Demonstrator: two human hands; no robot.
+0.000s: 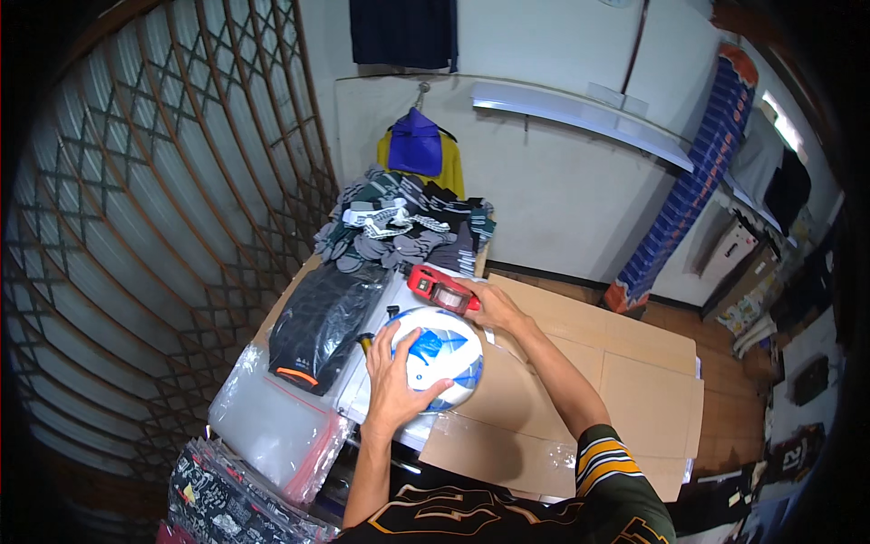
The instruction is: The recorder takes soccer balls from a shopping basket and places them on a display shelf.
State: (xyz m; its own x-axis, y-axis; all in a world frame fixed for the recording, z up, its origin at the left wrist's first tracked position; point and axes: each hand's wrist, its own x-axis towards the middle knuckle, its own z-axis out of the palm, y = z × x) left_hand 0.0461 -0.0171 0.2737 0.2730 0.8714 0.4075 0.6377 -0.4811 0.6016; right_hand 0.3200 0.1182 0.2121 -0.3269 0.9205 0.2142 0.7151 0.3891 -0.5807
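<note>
A white and blue ball [454, 347] rests on the work surface before me. My left hand [401, 377] is spread over its left side, fingers on top and thumb at its near side. My right hand [491, 306] holds a red handheld tool [438, 289], possibly a tape dispenser or price labeller, just beyond the ball. Its left end points toward a heap of socks. Left of the ball stand a small black object [392, 311] and a black and yellow item [366, 340], partly hidden by my left fingers.
Grey, black and green socks [401, 238] are heaped at the back. Dark plastic-wrapped garments [326, 319] and clear plastic bags [272, 415] lie left. Flat cardboard sheets [632, 381] spread to the right. A metal folding gate [170, 204] stands at far left.
</note>
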